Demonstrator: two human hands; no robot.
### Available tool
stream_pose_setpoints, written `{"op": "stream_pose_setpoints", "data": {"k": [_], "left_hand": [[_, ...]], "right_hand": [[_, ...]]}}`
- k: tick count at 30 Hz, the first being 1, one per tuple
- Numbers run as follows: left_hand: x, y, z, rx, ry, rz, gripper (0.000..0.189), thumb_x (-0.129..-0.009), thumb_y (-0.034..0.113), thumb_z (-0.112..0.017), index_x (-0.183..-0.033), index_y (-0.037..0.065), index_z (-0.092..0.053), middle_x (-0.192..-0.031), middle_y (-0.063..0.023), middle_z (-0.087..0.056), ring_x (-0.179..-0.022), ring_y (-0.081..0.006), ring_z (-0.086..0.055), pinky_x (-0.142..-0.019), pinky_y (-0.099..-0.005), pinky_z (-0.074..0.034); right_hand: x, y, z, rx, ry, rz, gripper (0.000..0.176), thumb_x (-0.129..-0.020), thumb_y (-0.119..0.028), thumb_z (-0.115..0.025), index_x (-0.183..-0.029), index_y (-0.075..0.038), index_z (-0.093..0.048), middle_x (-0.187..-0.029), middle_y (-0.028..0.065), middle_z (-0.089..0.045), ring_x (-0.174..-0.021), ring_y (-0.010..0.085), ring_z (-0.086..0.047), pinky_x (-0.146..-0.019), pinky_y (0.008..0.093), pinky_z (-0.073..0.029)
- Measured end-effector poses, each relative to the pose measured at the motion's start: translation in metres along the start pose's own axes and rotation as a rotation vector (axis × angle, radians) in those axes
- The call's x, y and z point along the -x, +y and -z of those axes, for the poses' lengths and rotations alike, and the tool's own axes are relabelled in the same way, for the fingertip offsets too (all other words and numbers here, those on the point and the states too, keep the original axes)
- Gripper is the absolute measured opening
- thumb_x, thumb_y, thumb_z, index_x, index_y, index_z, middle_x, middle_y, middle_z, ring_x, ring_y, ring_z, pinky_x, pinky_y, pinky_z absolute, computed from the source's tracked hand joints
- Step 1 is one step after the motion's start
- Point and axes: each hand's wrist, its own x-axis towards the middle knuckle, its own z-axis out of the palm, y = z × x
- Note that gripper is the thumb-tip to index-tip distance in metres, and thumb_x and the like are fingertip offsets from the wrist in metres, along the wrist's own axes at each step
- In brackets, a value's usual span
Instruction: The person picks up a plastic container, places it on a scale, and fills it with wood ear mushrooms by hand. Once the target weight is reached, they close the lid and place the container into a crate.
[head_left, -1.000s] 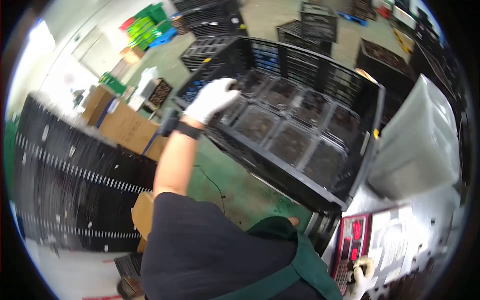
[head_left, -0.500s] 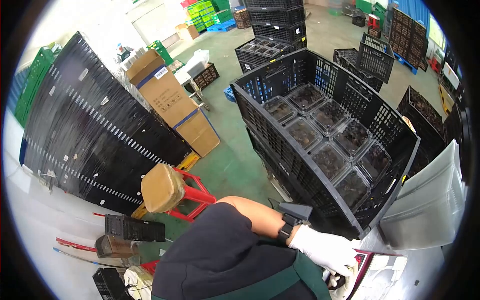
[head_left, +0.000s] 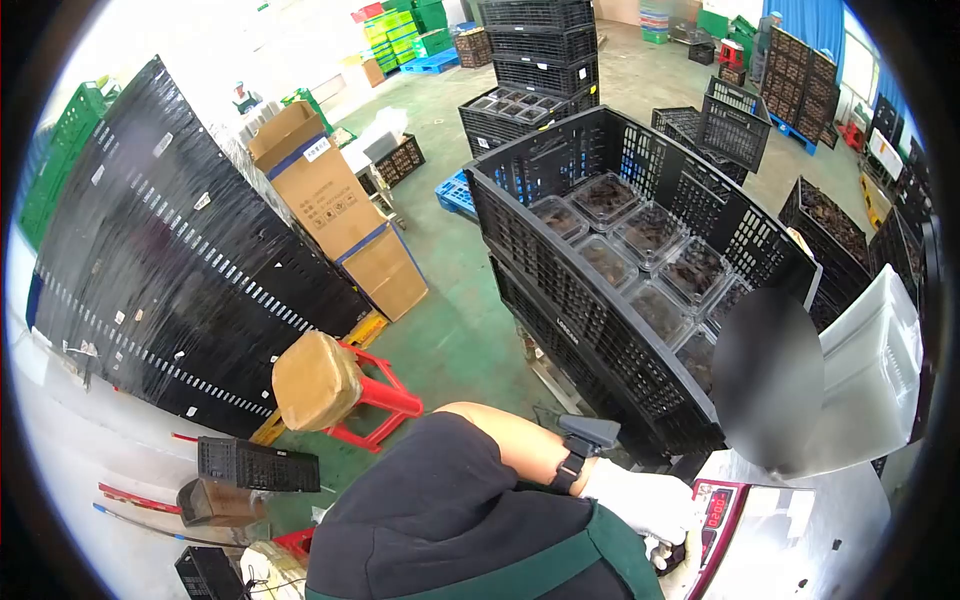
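My left hand (head_left: 642, 502), in a white glove with a black watch at the wrist, reaches to the bottom right beside a scale (head_left: 716, 510) with a lit red display. Its fingers curl down at a small dark thing (head_left: 672, 562) that I cannot make out. Under them, at the lower edge, a pale gloved part looks like my right hand (head_left: 688, 578); its fingers are mostly hidden. Beyond the scale stands a large black crate (head_left: 610, 300) holding several clear plastic boxes (head_left: 650, 235) with dark contents. A blurred dark oval covers the crate's near right corner.
A red stool (head_left: 385, 400) with a taped cardboard top stands to the left. Film-wrapped black crates (head_left: 170, 260) and a cardboard box (head_left: 320, 190) are behind it. Clear plastic bins (head_left: 870, 370) stand at the right. Black crates (head_left: 545, 75) are stacked at the back.
The view has shifted, showing more of the scale, its display and the metal tabletop. A blurred dark oval now covers the crate's near right corner. My left hand stays beside the scale.
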Motion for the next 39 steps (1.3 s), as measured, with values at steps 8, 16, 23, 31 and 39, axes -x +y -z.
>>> {"op": "stream_pose_setpoints", "data": {"k": [8,16,23,31,39], "left_hand": [[0.013,-0.002,-0.011,-0.120,-0.098,-0.048,0.023,-0.100,0.022,-0.051,-0.091,0.004,-0.061,-0.087,-0.0147,-0.058,-0.081,-0.0348,-0.052,-0.068,-0.0445,-0.040],[0.007,0.004,-0.026,-0.144,0.136,-0.141,0.022,-0.092,0.021,-0.057,-0.087,0.002,-0.065,-0.080,-0.0173,-0.061,-0.071,-0.0367,-0.058,-0.063,-0.0432,-0.046],[-0.007,0.031,-0.007,-0.071,-0.029,-0.070,0.021,-0.089,0.022,-0.058,-0.087,0.003,-0.067,-0.073,-0.0147,-0.062,-0.068,-0.0349,-0.061,-0.065,-0.0427,-0.049],[-0.149,0.088,0.039,-0.661,-0.482,-0.136,0.011,-0.083,0.016,-0.066,-0.091,0.009,-0.067,-0.079,-0.0122,-0.067,-0.077,-0.0340,-0.066,-0.070,-0.0425,-0.052],[-0.326,-0.008,0.040,-0.983,-0.146,-0.183,0.021,-0.087,0.013,-0.056,-0.094,-0.001,-0.070,-0.090,-0.0248,-0.069,-0.082,-0.0417,-0.068,-0.066,-0.0510,-0.054]], "right_hand": [[-0.005,0.014,0.028,0.061,-0.048,-0.031,0.029,-0.095,-0.025,-0.066,-0.114,-0.004,-0.061,-0.084,0.0013,-0.061,-0.062,0.0095,-0.048,-0.054,0.0226,-0.040],[-0.004,0.022,0.041,0.170,-0.089,0.061,0.024,-0.092,-0.019,-0.065,-0.107,0.000,-0.061,-0.077,0.0045,-0.060,-0.057,0.0106,-0.050,-0.050,0.0227,-0.039],[-0.015,0.038,0.068,0.273,-0.165,0.229,0.019,-0.090,-0.013,-0.064,-0.100,0.003,-0.061,-0.071,0.0072,-0.059,-0.054,0.0117,-0.052,-0.047,0.0228,-0.038],[0.045,0.032,0.067,0.366,0.084,0.452,0.012,-0.092,-0.011,-0.064,-0.096,0.001,-0.063,-0.082,0.0047,-0.066,-0.069,0.0092,-0.059,-0.062,0.0240,-0.045],[0.089,0.100,0.109,0.278,0.434,0.625,0.019,-0.092,-0.021,-0.069,-0.092,-0.002,-0.068,-0.080,0.0009,-0.067,-0.075,0.0077,-0.058,-0.067,0.0260,-0.048]]}}
